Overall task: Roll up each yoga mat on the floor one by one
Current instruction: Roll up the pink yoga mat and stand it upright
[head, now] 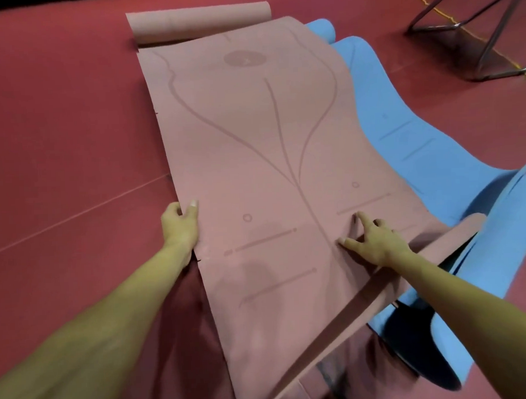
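Two mats, neither rolled up

Pink mat (254,146): spread on red floor (59,131), far end curled, partly overlapping blue mat (380,105). Left hand (180,226) pinches its left edge; right hand (373,240) presses spread fingers on its surface. Blue mat: rumpled, loosely curled at both ends. Rolling appears barely begun; both remain.

Both hands (180,224) (376,240) hold the pink mat (253,134).
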Motion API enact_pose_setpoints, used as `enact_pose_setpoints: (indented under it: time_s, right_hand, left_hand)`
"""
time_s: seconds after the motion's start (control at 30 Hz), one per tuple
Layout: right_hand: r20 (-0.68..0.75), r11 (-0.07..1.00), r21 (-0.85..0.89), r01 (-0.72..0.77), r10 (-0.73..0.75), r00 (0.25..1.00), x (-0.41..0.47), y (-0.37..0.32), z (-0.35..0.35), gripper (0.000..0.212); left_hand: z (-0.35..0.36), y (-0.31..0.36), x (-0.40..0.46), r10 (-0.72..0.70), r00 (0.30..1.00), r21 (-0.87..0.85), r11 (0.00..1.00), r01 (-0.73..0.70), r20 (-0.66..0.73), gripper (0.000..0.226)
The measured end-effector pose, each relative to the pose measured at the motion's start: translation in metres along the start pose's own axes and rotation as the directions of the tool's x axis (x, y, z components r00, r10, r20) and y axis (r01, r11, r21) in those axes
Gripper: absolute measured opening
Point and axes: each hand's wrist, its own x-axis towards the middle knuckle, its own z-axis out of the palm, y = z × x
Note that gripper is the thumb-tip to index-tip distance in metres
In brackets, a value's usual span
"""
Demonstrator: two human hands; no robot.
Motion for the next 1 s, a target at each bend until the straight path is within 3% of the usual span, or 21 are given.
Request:
enact_pose_setpoints:
  time_s: [0.2,0.33,0.47,0.6,0.7,0.8,0.93,1.0]
  right_hand:
    - [-0.086,0.990,0.134,-0.044,0.056,0.995,0.021,0.002,-0.021,0.105]
    - [-0.125,0.981,0.188,-0.046,0.070,0.990,0.020,-0.003,-0.020,0.104]
    - [-0.098,0.952,0.307,0.003,0.029,0.995,0.021,-0.023,-0.004,0.105]
    - [-0.146,0.974,0.224,-0.042,0.076,0.986,0.018,-0.044,0.006,0.110]
    - [-0.217,0.954,0.285,-0.094,0.160,0.963,0.018,-0.049,-0.003,0.097]
    - [-0.264,0.960,0.281,0.003,0.074,0.962,0.022,-0.058,-0.006,0.067]
    - [-0.311,0.895,0.444,0.037,0.115,0.943,0.020,-0.072,0.010,0.040]
    - [-0.335,0.872,0.486,0.051,0.132,0.933,0.018,-0.081,0.008,0.030]
  left_hand:
    - [-0.052,-0.010,0.025,0.132,0.988,0.180,0.977,-0.117,-0.075,0.021]
    - [-0.129,-0.020,0.033,0.160,0.987,0.274,0.949,-0.154,0.001,0.015]
    - [-0.168,-0.024,0.029,0.118,0.992,0.372,0.920,-0.122,0.033,0.016]
    - [-0.169,-0.027,0.037,0.057,0.998,0.399,0.916,-0.052,0.000,0.021]
    - [-0.164,-0.019,0.060,-0.050,0.998,0.338,0.939,0.055,-0.023,0.024]
    - [-0.160,0.003,0.087,-0.047,0.998,0.218,0.974,0.055,-0.043,0.035]
    - [-0.164,0.036,0.131,-0.047,0.994,0.144,0.988,0.061,-0.095,0.079]
    - [-0.169,0.039,0.143,0.029,0.996,0.162,0.987,-0.015,-0.086,0.062]
